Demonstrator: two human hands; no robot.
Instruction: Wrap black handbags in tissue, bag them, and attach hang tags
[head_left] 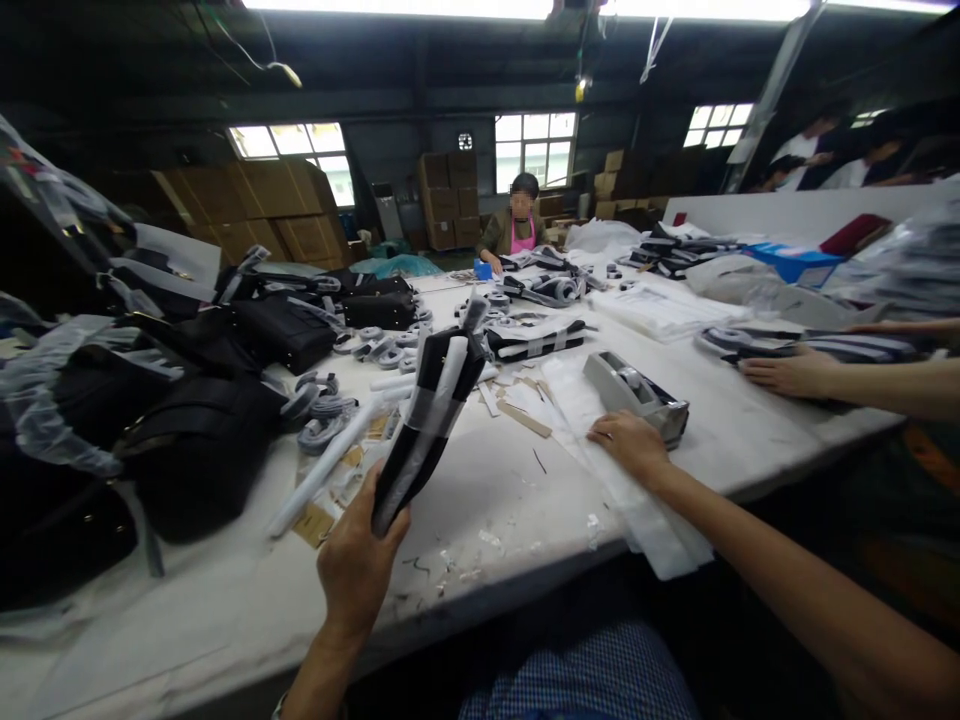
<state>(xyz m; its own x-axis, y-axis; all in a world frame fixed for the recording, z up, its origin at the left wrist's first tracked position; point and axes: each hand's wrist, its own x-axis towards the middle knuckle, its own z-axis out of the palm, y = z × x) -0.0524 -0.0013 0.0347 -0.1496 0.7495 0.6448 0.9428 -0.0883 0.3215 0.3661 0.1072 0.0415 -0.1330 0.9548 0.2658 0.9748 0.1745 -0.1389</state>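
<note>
My left hand (360,560) is closed around the lower end of a black strap bundle (433,405). The bundle tilts up and to the right above the table; white wrap and clear tape run along it. Lower on the right, my right hand (634,448) rests with its fingers closed on the edge of thin white plastic bags (637,510), which lie flat and hang over the table's front edge. Just beyond that hand stands a grey tape dispenser (637,395). Another taped black strap bundle (536,343) lies farther back.
Black bags (202,440) crowd the table's left side. Rolled grey straps (326,425), white tubes (330,470) and cardboard scraps (525,418) lie near the middle. At right, a co-worker's hands (795,372) touch more straps. Another person (521,225) works across the table (510,520).
</note>
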